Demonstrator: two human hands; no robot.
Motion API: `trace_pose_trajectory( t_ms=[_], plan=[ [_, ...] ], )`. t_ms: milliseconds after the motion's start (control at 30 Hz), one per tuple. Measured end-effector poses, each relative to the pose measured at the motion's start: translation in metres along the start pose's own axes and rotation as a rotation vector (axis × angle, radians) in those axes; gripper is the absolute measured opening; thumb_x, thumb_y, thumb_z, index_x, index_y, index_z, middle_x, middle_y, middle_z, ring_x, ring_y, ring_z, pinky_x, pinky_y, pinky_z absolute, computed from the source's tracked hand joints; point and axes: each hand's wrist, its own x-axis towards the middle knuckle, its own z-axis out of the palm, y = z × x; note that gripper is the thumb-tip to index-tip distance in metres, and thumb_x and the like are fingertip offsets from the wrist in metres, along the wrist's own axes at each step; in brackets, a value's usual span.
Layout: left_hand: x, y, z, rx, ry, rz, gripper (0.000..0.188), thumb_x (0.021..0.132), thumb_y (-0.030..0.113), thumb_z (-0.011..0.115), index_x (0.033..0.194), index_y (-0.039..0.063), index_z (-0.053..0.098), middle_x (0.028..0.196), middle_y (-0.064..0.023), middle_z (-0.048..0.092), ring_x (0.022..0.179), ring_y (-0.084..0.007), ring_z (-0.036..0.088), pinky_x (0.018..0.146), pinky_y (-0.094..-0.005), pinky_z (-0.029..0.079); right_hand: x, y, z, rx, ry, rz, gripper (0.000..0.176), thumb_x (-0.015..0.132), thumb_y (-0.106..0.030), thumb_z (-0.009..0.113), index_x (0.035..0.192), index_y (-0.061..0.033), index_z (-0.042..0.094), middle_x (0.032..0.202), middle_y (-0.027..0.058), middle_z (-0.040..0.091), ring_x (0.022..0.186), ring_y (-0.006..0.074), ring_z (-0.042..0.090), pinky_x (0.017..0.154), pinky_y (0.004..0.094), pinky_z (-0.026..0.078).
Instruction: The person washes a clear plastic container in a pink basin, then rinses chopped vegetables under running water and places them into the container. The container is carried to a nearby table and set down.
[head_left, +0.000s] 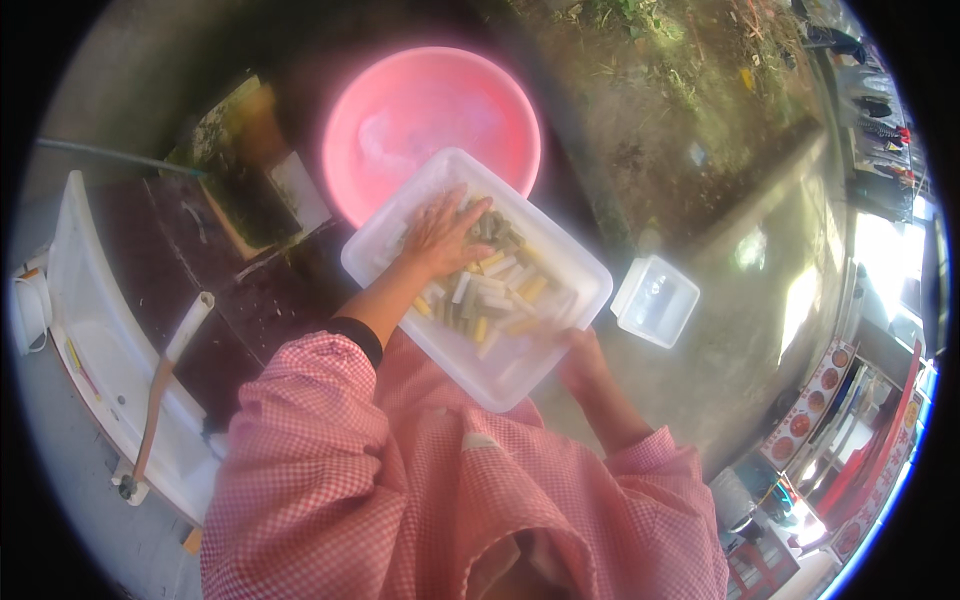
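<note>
A white rectangular plastic tub (504, 390) is tilted corner-on before me, its far corner over the near rim of a pink plastic basin (431, 67). Inside lie many short stick-like pieces (491, 292) in white, yellow and grey-green; their material is unclear. My left hand (442, 232) is spread flat over the pieces at the far left part of the tub, fingers apart. At the tub's right side my right hand (583, 360) grips the rim, partly blurred. Haze softens the tub's right part.
A smaller clear plastic container (658, 300) stands on the ground at the right. To the left are a white sink (120, 360) and a tap with a hose (157, 390). A stone block (247, 172) sits behind dark slabs (180, 240). A food cart with printed pictures (814, 397) stands far right.
</note>
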Motion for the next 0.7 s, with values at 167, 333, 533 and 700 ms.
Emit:
trace_pose_trajectory(
  t_ms=[167, 333, 533, 700],
  plan=[
    [-0.001, -0.02, 0.001, -0.034, -0.05, -0.013, 0.071, 0.078, 0.057, 0.06, 0.141, 0.034, 0.034, 0.151, -0.0141, 0.02, 0.139, -0.033, 0.019, 0.111, -0.0514, 0.017, 0.014, 0.003, 0.012, -0.017, 0.013, 0.021, 0.033, 0.073, -0.004, 0.053, 0.104, 0.0085, 0.054, 0.089, 0.0203, 0.064, 0.083, 0.0313, 0.064, 0.078, 0.0419, 0.053],
    [-0.003, -0.036, 0.005, -0.028, -0.129, -0.008, 0.072, 0.078, 0.057, 0.059, 0.142, 0.037, 0.033, 0.15, -0.0133, 0.022, 0.138, -0.0327, 0.021, 0.112, -0.0506, 0.014, 0.02, 0.001, 0.02, 0.003, 0.036, 0.069, 0.034, 0.073, -0.004, 0.053, 0.105, 0.0082, 0.054, 0.093, 0.0205, 0.063, 0.085, 0.0322, 0.064, 0.08, 0.0431, 0.053],
    [-0.002, -0.052, 0.008, -0.008, -0.143, 0.065, 0.072, 0.078, 0.058, 0.058, 0.142, 0.036, 0.033, 0.149, -0.0134, 0.025, 0.137, -0.0335, 0.023, 0.113, -0.0493, 0.013, 0.025, -0.006, 0.024, -0.027, 0.016, 0.075, 0.034, 0.075, -0.008, 0.058, 0.105, 0.0069, 0.053, 0.095, 0.0196, 0.063, 0.086, 0.0323, 0.064, 0.082, 0.0446, 0.053],
    [-0.001, -0.057, 0.017, -0.055, -0.102, 0.076, 0.072, 0.078, 0.058, 0.058, 0.142, 0.035, 0.034, 0.148, -0.0158, 0.026, 0.136, -0.0347, 0.024, 0.113, -0.0484, 0.013, 0.029, -0.008, 0.022, -0.07, -0.01, 0.054, 0.029, 0.08, -0.014, 0.061, 0.103, 0.0025, 0.055, 0.093, 0.0171, 0.062, 0.088, 0.031, 0.063, 0.082, 0.046, 0.053]
  ],
)
